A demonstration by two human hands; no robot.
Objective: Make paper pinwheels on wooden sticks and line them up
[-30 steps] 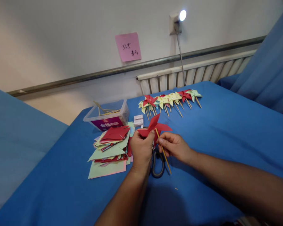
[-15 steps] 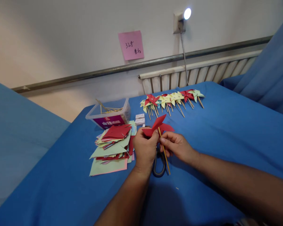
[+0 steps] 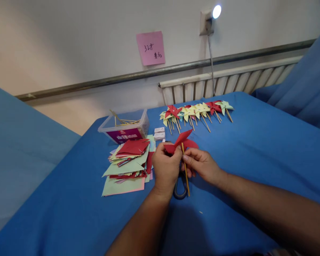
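Note:
My left hand [image 3: 166, 163] is closed round the near side of a red paper pinwheel [image 3: 183, 138], whose folded blades stick up past my fingers. Between thumb and fingers, my right hand [image 3: 201, 163] pinches a thin wooden stick [image 3: 186, 174]. The stick's upper end lies against the back of the pinwheel, close to my left thumb; I cannot tell whether the two are joined. Below my hands, a dark scissor handle [image 3: 180, 190] shows on the blue cloth, and its blades are hidden.
Left of my hands lies a stack of coloured paper sheets [image 3: 128, 167]. Behind it stands a clear plastic box [image 3: 145, 126] holding several sticks. Two small white boxes [image 3: 159, 133] sit beside it. Several finished pinwheels [image 3: 200, 110] lie in a row along the back edge, before a radiator [image 3: 229, 80].
The stick stands slightly more upright, its lower end shifted a little left. Both hands keep their hold on pinwheel and stick. The whole view has shifted slightly.

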